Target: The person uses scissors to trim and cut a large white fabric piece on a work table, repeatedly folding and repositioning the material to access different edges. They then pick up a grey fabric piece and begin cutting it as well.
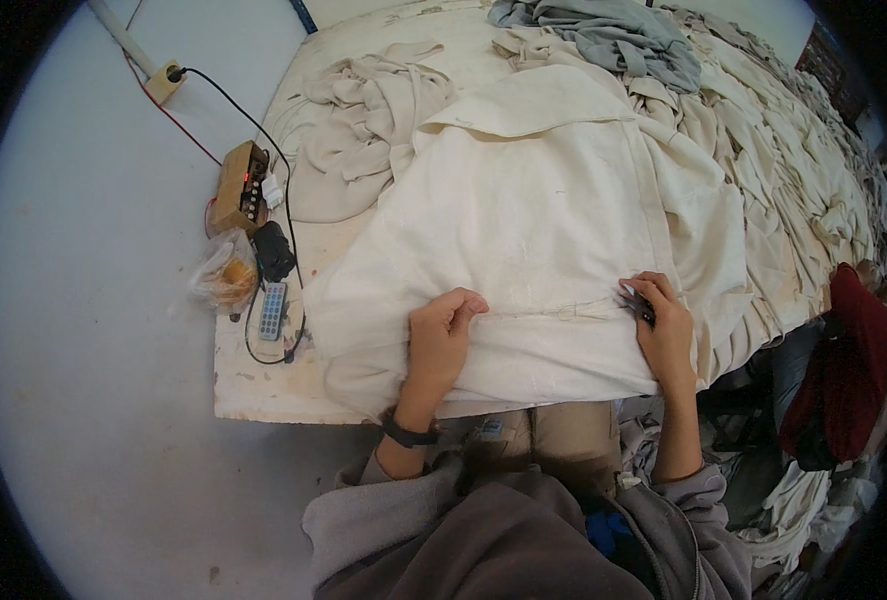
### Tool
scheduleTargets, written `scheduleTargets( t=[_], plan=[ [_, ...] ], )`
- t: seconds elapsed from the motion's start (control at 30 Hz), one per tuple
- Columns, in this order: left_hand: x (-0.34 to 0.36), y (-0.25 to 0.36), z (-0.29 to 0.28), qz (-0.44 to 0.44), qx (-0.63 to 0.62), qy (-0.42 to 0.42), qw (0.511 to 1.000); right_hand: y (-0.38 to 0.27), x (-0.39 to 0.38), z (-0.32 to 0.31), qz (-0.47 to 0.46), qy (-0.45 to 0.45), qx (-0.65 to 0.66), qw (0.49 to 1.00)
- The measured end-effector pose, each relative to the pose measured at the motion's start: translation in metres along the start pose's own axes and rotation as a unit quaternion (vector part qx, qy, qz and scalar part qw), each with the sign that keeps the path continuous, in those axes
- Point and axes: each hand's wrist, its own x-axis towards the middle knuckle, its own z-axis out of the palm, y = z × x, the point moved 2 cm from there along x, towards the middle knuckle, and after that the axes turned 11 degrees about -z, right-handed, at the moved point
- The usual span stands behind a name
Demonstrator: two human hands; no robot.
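A cream cloth [533, 210] lies spread on the worktable [248, 395], with a horizontal seam and loose threads [573, 311] near its front. My left hand [443, 335] is closed in a pinch at the seam's left part; what lies between finger and thumb is too small to make out. My right hand [663, 335] grips small dark thread snips [639, 303] at the seam's right end, resting on the cloth.
Crumpled beige cloth [353, 120], grey cloth [623, 40] and heaped cream fabric [803, 180] surround the piece. Along the left edge are a boxed device [236, 190], bagged item [225, 270], black object [273, 250], remote [273, 311] and cords. A person in maroon [838, 370] is at right.
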Motion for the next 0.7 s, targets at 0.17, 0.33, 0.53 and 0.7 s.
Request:
scheduleTargets(
  t=[0.17,0.33,0.53,0.7],
  plan=[
    [-0.004,-0.003,-0.006,-0.011,-0.049,0.052,0.997,0.0,0.0,0.0,0.004,0.006,0.005,1.0],
    [-0.005,-0.008,-0.007,0.014,-0.111,0.101,0.989,0.002,-0.002,0.001,-0.017,0.024,0.009,1.0],
    [-0.016,0.016,-0.01,0.117,-0.084,0.126,0.981,-0.014,0.005,-0.008,0.021,0.082,0.057,0.995],
    [-0.027,0.049,-0.012,0.283,-0.006,0.203,0.937,-0.065,0.001,-0.021,0.04,0.06,0.206,0.976]
  ],
)
